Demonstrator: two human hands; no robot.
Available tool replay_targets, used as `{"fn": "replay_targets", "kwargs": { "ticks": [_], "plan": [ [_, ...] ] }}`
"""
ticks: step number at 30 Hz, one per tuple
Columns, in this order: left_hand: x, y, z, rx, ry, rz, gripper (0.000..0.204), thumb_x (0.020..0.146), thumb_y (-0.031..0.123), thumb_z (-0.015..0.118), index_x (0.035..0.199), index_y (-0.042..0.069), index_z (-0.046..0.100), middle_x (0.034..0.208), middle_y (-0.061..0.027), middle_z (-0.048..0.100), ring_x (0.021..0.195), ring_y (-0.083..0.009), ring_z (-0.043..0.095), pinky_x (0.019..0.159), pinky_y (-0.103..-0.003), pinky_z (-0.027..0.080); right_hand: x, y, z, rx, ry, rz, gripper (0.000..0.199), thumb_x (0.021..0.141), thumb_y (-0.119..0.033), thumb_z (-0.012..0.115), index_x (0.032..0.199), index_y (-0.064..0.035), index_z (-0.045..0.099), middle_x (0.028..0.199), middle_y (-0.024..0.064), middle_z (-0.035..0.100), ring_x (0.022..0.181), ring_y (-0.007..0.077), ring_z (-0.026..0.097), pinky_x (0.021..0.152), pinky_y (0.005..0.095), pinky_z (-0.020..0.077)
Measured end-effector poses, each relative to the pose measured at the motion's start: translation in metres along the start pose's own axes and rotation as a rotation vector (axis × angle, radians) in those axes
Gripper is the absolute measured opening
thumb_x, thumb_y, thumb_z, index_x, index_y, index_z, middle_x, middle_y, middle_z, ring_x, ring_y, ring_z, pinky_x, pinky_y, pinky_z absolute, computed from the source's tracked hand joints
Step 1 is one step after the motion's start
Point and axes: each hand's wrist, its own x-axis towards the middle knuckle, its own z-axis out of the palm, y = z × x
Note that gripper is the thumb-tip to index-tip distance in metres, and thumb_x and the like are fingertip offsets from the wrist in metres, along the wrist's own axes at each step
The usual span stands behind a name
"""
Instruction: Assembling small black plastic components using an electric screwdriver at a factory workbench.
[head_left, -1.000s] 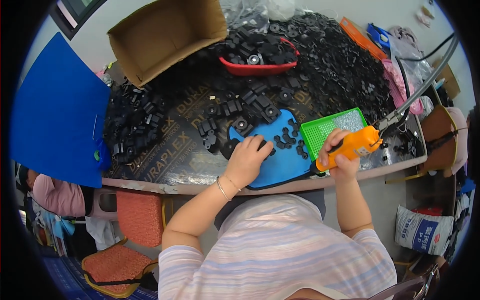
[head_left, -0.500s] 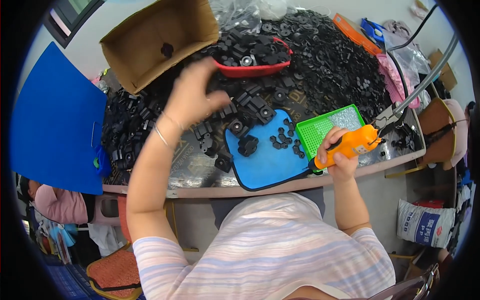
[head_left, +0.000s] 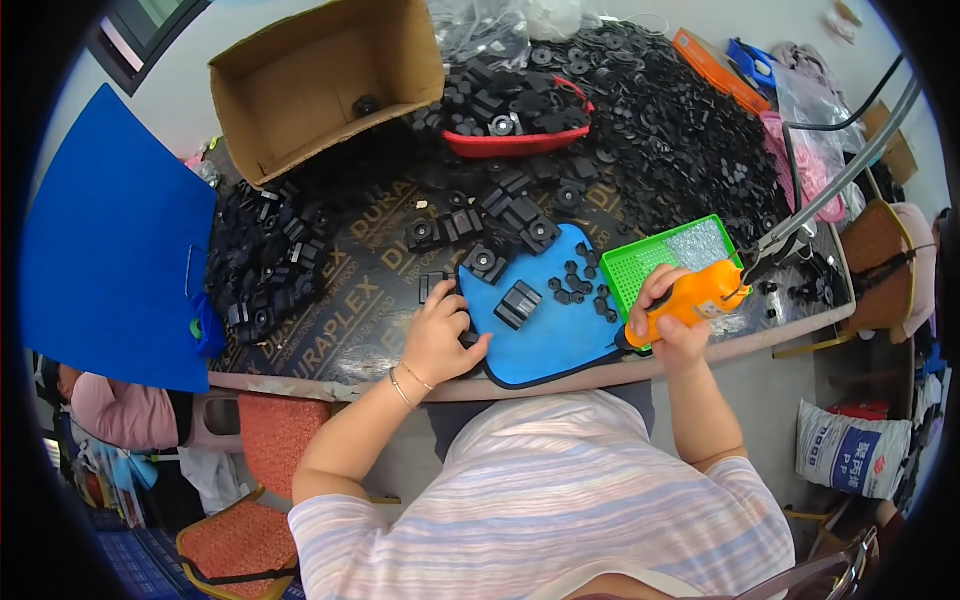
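You clamped right fingers (head_left: 655,281) on orange electric screwdriver (head_left: 700,297); left fingers (head_left: 449,305) curled, grip unclear; black block (head_left: 517,304) risked skidding if bumped.

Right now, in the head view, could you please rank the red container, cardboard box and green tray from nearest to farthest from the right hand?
From the right hand:
1. Green tray: just beyond it.
2. Red container: ahead, leftward.
3. Cardboard box: farther left.
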Motion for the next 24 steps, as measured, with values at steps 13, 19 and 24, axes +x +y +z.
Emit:
{"fn": "replay_targets", "kwargs": {
  "ticks": [13, 19, 24],
  "plan": [
    [0.158, -0.082, -0.146, 0.723, 0.563, -0.124, 0.052, 0.071, 0.051, 0.067, 0.099, 0.008, 0.062, 0.134, -0.0118, 0.040, 0.127, -0.0338, 0.032, 0.094, -0.062, 0.030, 0.005, -0.001, 0.007, 0.001, 0.010, 0.003, 0.033, 0.072, -0.012, 0.069, 0.095, 0.0010, 0.049, 0.086, 0.0113, 0.049, 0.060, 0.0179, 0.056, 0.052, 0.0276, 0.0468],
    [0.098, -0.086, -0.075, 0.142, 0.141, -0.088, 0.041, 0.071, 0.028, 0.073, 0.096, -0.001, 0.058, 0.104, -0.0162, 0.057, 0.099, -0.0334, 0.054, 0.086, -0.037, 0.045, -0.003, -0.014, 0.000, -0.028, -0.018, 0.001, 0.033, 0.074, -0.013, 0.068, 0.096, 0.0011, 0.048, 0.089, 0.0119, 0.049, 0.060, 0.0179, 0.055, 0.055, 0.0287, 0.0478],
    [0.078, -0.155, -0.033, 0.104, 0.257, -0.441, 0.053, 0.066, 0.011, 0.075, 0.113, 0.000, 0.052, 0.118, -0.0178, 0.051, 0.112, -0.0351, 0.047, 0.096, -0.037, 0.040, -0.002, -0.025, 0.001, 0.014, -0.029, -0.007, 0.036, 0.073, -0.017, 0.070, 0.095, 0.0005, 0.048, 0.087, 0.0117, 0.047, 0.058, 0.0184, 0.055, 0.055, 0.0288, 0.0480]
  ]
}}
